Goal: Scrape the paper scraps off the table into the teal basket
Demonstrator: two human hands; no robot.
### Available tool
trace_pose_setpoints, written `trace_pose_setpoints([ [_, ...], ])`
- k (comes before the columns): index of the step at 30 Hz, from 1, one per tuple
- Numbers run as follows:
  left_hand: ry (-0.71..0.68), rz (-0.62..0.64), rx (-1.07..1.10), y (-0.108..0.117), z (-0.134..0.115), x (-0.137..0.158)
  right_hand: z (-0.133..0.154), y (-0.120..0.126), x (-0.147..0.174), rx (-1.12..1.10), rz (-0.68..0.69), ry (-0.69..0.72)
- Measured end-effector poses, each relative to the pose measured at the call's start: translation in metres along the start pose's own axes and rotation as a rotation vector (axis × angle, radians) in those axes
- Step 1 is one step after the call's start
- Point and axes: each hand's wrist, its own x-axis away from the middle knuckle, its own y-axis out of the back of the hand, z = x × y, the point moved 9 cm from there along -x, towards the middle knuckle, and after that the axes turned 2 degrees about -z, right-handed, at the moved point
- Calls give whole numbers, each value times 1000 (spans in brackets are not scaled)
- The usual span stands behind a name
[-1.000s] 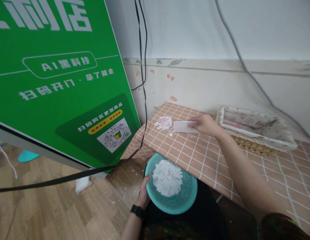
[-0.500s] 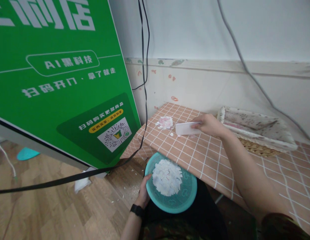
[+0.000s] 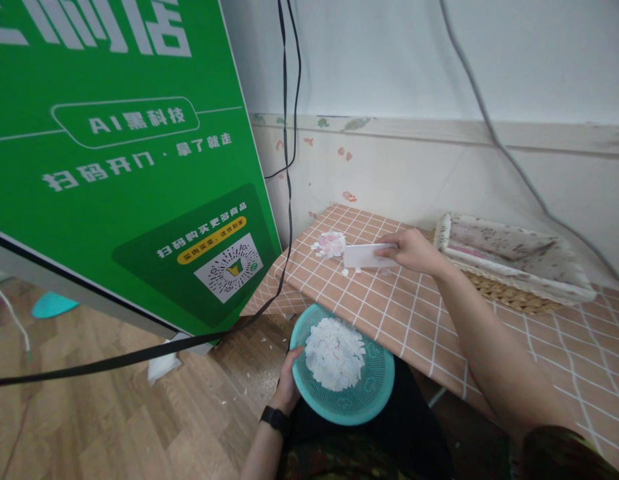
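My left hand [image 3: 288, 381] grips the left rim of a teal plastic sieve basket [image 3: 376, 383], held just below the table's front edge. A heap of white paper scraps [image 3: 334, 353] lies in the basket. Over the table, my right hand [image 3: 406, 250] pinches a flat white card-like piece [image 3: 362, 256], standing on its long edge against the cloth. Beside the card's left end is a small pile of pink and white paper scraps [image 3: 330, 244]. A few loose bits lie along the card's lower edge.
A wicker basket with a floral lining [image 3: 514, 263] stands at the back right of the checked tablecloth [image 3: 419, 327]. Black cables [image 3: 288, 200] hang in front of a green sign panel [image 3: 139, 220] on the left. Small scraps and a white bag [image 3: 163, 369] lie on the wooden floor.
My right hand has moved slightly left with the white piece, bringing its end up to the pink and white pile. My left hand and the sieve basket have stayed almost still.
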Motion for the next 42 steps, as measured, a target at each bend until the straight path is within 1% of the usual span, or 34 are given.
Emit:
trace_pose_setpoints([
  [3,-10,-21,-11,2,-1,0,1,1,0,23,-25,0],
  [7,-12,-43,-20,5,0,-1,4,-6,0,-30,44,14],
  [12,6,-20,-18,2,0,0,2,-3,1,-63,59,5],
  [16,9,-26,-10,3,0,-1,-4,-8,0,-65,87,-5],
  [21,3,11,0,1,1,-1,-16,-6,-1,-18,48,-39],
  [25,4,-14,-21,3,0,-1,-24,3,1,43,-8,-62],
  [29,-7,-33,-27,5,0,-2,-17,4,2,-27,-22,-67],
  [32,11,-22,-10,6,2,-4,-6,-5,0,-81,19,-37],
  [36,7,-12,-8,7,3,-4,-2,-9,-1,-11,43,-2],
  [39,20,0,-4,5,4,-3,-11,-1,0,74,5,-14],
  [42,31,16,4,2,4,-1,-21,9,2,144,-40,-59],
])
